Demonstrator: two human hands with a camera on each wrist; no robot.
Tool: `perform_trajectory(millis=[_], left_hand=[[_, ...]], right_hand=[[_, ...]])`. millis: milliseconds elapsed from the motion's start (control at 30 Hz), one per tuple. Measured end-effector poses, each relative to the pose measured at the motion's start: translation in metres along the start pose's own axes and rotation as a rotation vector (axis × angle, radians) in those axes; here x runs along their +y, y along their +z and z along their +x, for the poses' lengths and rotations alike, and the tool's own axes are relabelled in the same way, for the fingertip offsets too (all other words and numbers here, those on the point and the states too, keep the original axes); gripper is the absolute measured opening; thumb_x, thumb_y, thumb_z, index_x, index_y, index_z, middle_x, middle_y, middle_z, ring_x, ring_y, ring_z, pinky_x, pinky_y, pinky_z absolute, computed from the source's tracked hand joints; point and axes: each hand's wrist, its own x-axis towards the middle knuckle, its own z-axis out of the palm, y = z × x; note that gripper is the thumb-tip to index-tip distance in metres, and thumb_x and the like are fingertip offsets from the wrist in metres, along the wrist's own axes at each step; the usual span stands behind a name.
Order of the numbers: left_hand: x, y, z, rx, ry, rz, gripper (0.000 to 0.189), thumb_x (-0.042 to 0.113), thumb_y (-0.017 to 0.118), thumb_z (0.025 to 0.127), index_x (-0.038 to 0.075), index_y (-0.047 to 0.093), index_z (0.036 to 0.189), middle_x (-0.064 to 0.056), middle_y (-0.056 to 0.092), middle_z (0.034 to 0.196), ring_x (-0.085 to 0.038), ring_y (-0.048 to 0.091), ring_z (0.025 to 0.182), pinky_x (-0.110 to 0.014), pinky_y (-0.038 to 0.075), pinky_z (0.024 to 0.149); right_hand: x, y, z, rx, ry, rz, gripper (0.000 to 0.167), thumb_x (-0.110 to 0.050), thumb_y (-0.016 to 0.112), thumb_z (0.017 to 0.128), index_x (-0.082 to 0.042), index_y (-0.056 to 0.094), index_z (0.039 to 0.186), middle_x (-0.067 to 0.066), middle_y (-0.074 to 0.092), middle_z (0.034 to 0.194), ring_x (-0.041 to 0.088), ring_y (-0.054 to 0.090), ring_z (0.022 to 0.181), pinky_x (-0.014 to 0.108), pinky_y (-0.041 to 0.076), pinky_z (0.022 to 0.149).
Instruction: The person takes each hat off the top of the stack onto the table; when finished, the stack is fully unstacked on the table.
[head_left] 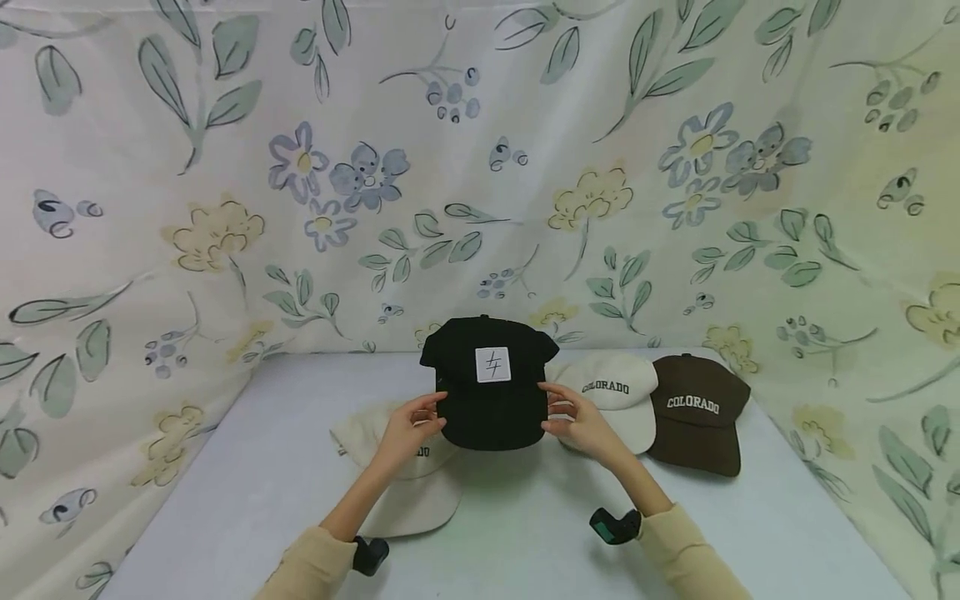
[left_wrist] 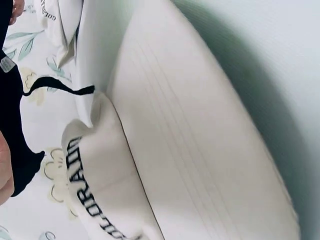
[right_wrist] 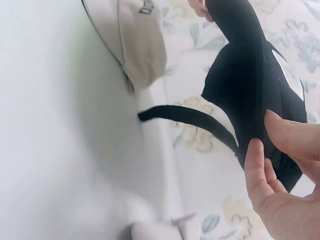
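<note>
A black cap (head_left: pixel 491 421) with a square white patch marked in black is held up over the table, brim toward me. My left hand (head_left: pixel 411 423) pinches its left edge, and my right hand (head_left: pixel 576 417) pinches the right edge between thumb and fingers. In the right wrist view the right hand (right_wrist: pixel 285 170) grips the cap (right_wrist: pixel 245 75), whose back strap (right_wrist: pixel 190 116) dangles loose. Below the left hand lies a cream cap (head_left: pixel 412 504) with dark lettering, partly hidden by that hand and the black cap; its brim (left_wrist: pixel 190 130) fills much of the left wrist view.
On the right of the white table (head_left: pixel 247 467), a white cap (head_left: pixel 618 379) and a dark brown cap (head_left: pixel 693 417), both lettered COLORADO, lie side by side. A floral cloth (head_left: pixel 465 167) hangs behind the table.
</note>
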Motion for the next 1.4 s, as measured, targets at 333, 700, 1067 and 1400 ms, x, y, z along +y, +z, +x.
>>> perform_trajectory(millis=[333,700,1067,1400], left_hand=[[-0.003,0.024,0.013,-0.019,0.06,0.056,0.036,-0.003,0.061,0.079,-0.003,0.055,0.115,-0.02,0.051,0.094,-0.033,0.054,0.091,-0.033,0.047,0.072],[-0.031,0.047,0.025,-0.016,0.021,0.068,0.037,-0.004,0.063,0.076,0.002,0.059,0.112,-0.016,0.053,0.093,-0.027,0.054,0.085,-0.029,0.045,0.065],[-0.044,0.056,0.023,-0.049,0.01,0.046,0.037,-0.007,0.062,0.075,-0.004,0.057,0.111,-0.021,0.053,0.09,-0.024,0.054,0.075,-0.024,0.043,0.057],[-0.057,0.06,0.024,-0.079,0.018,0.051,0.038,-0.01,0.06,0.075,-0.005,0.055,0.112,-0.023,0.051,0.09,-0.021,0.054,0.073,-0.023,0.045,0.057]], right_hand=[[0.009,-0.019,-0.004,0.039,0.058,0.011,0.059,0.002,0.064,0.076,-0.005,0.041,0.13,0.02,0.041,0.112,0.031,0.046,0.1,0.027,0.047,0.072],[0.027,-0.025,-0.01,0.087,0.117,-0.021,0.058,0.006,0.063,0.074,-0.004,0.043,0.128,0.019,0.043,0.109,0.03,0.048,0.096,0.028,0.048,0.07],[0.034,-0.024,-0.015,0.061,0.116,0.011,0.058,0.013,0.061,0.072,0.005,0.04,0.126,0.022,0.042,0.103,0.031,0.049,0.09,0.027,0.047,0.067],[0.056,-0.023,-0.012,0.06,0.144,0.018,0.059,0.016,0.057,0.073,0.003,0.04,0.128,0.02,0.04,0.103,0.022,0.046,0.085,0.027,0.049,0.066]])
